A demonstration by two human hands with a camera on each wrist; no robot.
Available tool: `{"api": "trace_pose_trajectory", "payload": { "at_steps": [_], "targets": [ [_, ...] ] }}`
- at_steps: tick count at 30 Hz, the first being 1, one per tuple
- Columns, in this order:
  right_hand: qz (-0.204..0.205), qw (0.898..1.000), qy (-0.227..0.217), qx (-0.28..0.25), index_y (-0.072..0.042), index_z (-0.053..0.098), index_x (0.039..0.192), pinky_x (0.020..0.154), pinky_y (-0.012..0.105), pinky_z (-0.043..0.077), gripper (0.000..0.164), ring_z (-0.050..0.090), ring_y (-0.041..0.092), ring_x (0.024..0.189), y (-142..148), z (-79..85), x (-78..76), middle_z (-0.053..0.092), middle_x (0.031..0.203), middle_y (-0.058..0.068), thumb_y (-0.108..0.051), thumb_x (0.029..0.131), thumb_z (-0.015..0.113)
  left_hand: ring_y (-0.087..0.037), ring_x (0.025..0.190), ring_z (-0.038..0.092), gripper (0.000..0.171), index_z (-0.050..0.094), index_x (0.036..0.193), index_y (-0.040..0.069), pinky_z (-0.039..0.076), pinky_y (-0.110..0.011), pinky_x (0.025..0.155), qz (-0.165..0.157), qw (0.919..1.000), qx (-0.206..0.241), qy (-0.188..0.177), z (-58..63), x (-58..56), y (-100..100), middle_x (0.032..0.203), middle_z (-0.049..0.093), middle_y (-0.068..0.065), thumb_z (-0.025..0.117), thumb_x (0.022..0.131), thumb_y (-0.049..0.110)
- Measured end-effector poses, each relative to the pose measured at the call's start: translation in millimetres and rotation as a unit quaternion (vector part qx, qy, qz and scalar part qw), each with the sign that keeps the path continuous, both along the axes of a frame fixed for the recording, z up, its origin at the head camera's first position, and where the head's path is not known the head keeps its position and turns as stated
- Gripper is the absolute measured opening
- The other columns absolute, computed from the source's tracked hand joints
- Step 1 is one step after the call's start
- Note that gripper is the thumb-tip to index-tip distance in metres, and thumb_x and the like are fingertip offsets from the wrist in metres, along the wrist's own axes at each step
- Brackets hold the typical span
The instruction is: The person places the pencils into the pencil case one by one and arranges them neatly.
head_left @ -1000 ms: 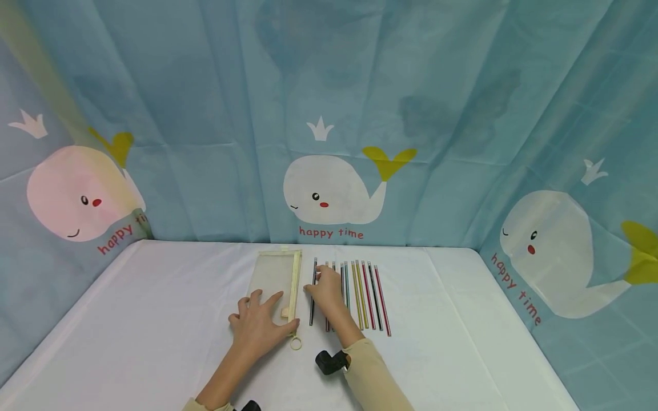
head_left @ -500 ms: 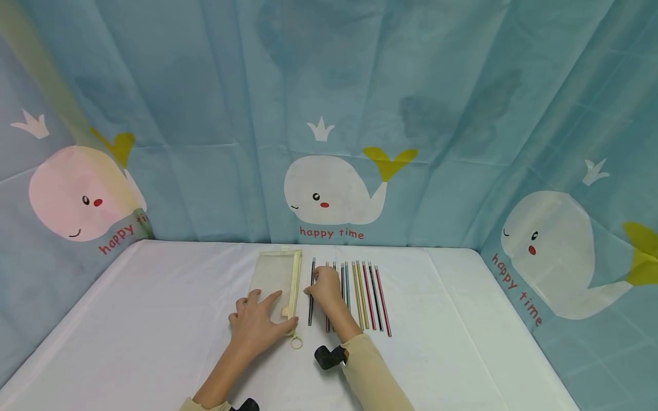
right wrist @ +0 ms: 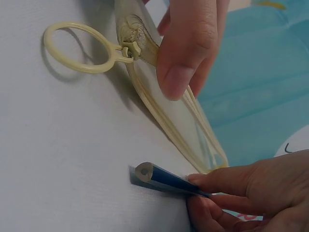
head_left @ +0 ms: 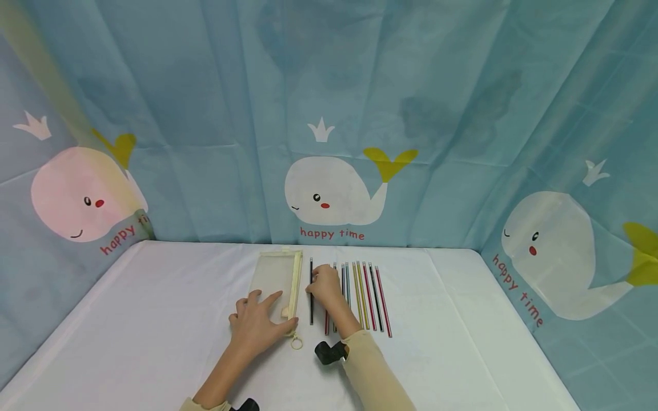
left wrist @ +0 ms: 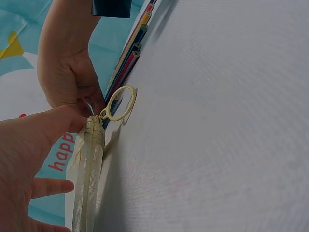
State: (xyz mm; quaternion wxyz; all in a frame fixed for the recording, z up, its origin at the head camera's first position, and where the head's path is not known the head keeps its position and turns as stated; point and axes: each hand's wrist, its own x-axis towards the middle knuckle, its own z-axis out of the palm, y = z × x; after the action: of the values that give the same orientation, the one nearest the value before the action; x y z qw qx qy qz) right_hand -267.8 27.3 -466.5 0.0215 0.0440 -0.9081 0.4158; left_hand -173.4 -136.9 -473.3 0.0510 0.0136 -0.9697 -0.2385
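Note:
A pale cream zip pouch [head_left: 269,267] lies flat on the white table. My left hand [head_left: 255,325] rests on its near end with fingers spread, the thumb at the zipper edge. In the right wrist view the zipper side gapes, and a ring-shaped pull [right wrist: 87,68] hangs from its near end. Just right of the pouch, my right hand [head_left: 327,287] pinches a dark blue pencil [right wrist: 169,179] between thumb and fingers. The pencil points away from me, roughly parallel to the zipper, its unsharpened near end close over the cloth.
Several pencils in a row lie right of the held one, among them a gold pencil [head_left: 362,297] and a red pencil [head_left: 382,299] at the far right. My right forearm and hand cover part of the row. A blue whale-print curtain [head_left: 205,188] stands behind the table.
The dark blue pencil's far end has swung slightly left, so it lies straighter now. A red pencil near my right hand has slid slightly toward me. My left hand stays on the pouch.

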Motion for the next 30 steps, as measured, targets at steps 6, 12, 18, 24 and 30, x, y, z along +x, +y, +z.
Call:
{"api": "trace_pose_trajectory", "payload": {
  "at_steps": [6, 12, 18, 24, 30],
  "targets": [
    [0.008, 1.000, -0.008, -0.013, 0.012, 0.072, 0.112, 0.065, 0.034, 0.053, 0.035, 0.056, 0.016, 0.071, 3, -0.9, -1.7, 0.066, 0.081, 0.008, 0.005, 0.080, 0.083, -0.059, 0.127, 0.047, 0.079, 0.068, 0.142, 0.015, 0.042, -0.072, 0.086, -0.002, 1.0000, -0.001, -0.001, 0.9, 0.3, 0, 0.147, 0.048, -0.030, 0.079, 0.078, 0.060],
    [0.010, 0.999, -0.027, -0.040, 0.012, 0.072, 0.116, 0.064, 0.033, 0.056, 0.036, 0.064, 0.019, 0.076, 6, 1.0, -2.0, 0.072, 0.088, 0.012, 0.004, 0.082, 0.081, -0.060, 0.127, 0.047, 0.077, 0.068, 0.142, 0.015, 0.042, -0.073, 0.087, -0.003, 1.0000, 0.001, 0.000, 1.8, 1.0, 0, 0.147, 0.048, -0.031, 0.079, 0.079, 0.059],
    [0.018, 0.997, -0.040, -0.059, 0.012, 0.072, 0.118, 0.067, 0.032, 0.057, 0.035, 0.066, 0.021, 0.080, 11, 2.4, -2.3, 0.073, 0.091, 0.014, 0.004, 0.084, 0.077, -0.062, 0.127, 0.047, 0.073, 0.068, 0.141, 0.014, 0.043, -0.073, 0.087, -0.009, 0.9999, 0.010, 0.006, 0.5, 1.5, -1, 0.147, 0.048, -0.033, 0.079, 0.082, 0.057],
    [0.030, 0.994, -0.051, -0.096, 0.012, 0.071, 0.122, 0.067, 0.032, 0.058, 0.037, 0.066, 0.021, 0.079, 15, 3.4, -0.3, 0.072, 0.092, 0.015, 0.003, 0.086, 0.076, -0.061, 0.129, 0.046, 0.069, 0.069, 0.140, 0.013, 0.042, -0.073, 0.090, -0.014, 0.9997, 0.017, 0.013, -0.3, 4.7, -1, 0.148, 0.047, -0.034, 0.076, 0.086, 0.055],
    [0.037, 0.990, -0.058, -0.125, 0.010, 0.070, 0.126, 0.073, 0.036, 0.061, 0.039, 0.069, 0.024, 0.085, 20, 3.0, 3.4, 0.073, 0.097, 0.016, 0.003, 0.088, 0.077, -0.061, 0.133, 0.043, 0.067, 0.069, 0.140, 0.011, 0.041, -0.075, 0.094, -0.017, 0.9994, 0.026, 0.017, -0.1, 7.6, 1, 0.149, 0.046, -0.035, 0.073, 0.089, 0.054]
  ]
}}
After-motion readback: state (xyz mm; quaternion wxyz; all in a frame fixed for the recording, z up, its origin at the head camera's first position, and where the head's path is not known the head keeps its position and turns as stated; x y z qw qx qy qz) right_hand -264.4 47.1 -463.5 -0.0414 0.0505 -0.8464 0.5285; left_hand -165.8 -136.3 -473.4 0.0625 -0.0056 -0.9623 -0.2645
